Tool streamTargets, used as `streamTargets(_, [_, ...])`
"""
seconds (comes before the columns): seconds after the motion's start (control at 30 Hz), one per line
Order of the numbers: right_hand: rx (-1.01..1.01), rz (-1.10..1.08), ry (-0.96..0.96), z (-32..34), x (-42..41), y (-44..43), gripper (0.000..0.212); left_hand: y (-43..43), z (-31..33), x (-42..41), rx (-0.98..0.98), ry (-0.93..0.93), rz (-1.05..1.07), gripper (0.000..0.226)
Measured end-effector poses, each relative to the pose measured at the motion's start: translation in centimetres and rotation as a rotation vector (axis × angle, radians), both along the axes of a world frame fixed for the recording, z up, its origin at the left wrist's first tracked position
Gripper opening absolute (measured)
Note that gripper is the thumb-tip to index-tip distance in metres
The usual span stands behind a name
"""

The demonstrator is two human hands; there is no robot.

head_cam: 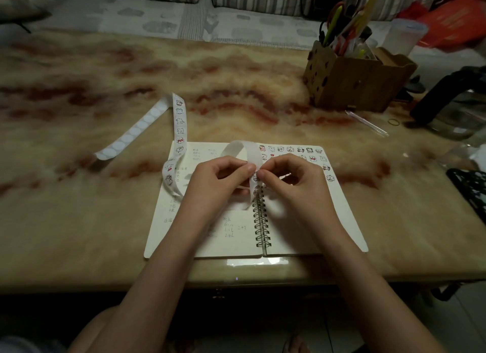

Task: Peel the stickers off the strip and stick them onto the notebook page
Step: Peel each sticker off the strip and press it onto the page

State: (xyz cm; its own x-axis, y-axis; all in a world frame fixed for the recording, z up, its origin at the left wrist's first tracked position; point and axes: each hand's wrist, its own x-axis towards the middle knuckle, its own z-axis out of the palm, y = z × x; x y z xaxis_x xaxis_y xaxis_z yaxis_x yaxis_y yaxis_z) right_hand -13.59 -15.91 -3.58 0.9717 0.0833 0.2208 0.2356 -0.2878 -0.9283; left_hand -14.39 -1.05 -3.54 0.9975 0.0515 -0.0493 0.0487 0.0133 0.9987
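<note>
Marble-patterned table (105, 71) carries everything. Open spiral notebook (171, 237) lies at near edge. Wooden pen holder (352, 82) stands far right, well apart. Sticker strip (180, 121) runs from bare table across left page, then loops up above binding. Left hand (218, 179) pinches strip below loop. Right hand (292, 179) pinches same spot with thumb and forefinger, just beside left's fingertips. Stuck stickers (292, 150) line right page's top and right edge.

Bare table (79, 71) left; organizer (352, 82) far-right.
</note>
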Motion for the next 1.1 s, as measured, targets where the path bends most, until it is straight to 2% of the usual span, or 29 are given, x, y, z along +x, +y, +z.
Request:
streamTargets(0.23, [-0.190,0.011,-0.069,-0.6,-0.1,0.2,0.005,0.1,-0.1,0.2,0.015,0.043,0.042,0.017])
streamTargets(0.4, [-0.189,0.034,-0.156,-0.5,-0.2,0.2,0.006,0.1,-0.4,0.3,0.041,0.049,0.070,0.014])
streamTargets(0.6, [0.112,0.106,0.106,1.1,0.2,-1.8,0.012,0.3,-0.6,0.4,0.131,0.015,0.107,0.017])
streamTargets(0.73, [0.049,-0.067,0.259,1.5,1.1,-4.5,0.010,0.4,-0.7,0.2,0.146,0.029,0.104,0.016])
streamTargets(0.83, [0.002,-0.201,0.306,1.0,1.5,-6.0,0.011,0.4,-0.7,0.3,0.150,0.038,0.102,0.015])
streamTargets(1.1, [-0.099,-0.228,0.358,0.4,1.6,-6.3,0.012,0.3,-0.6,0.2,0.160,0.034,0.088,0.016])
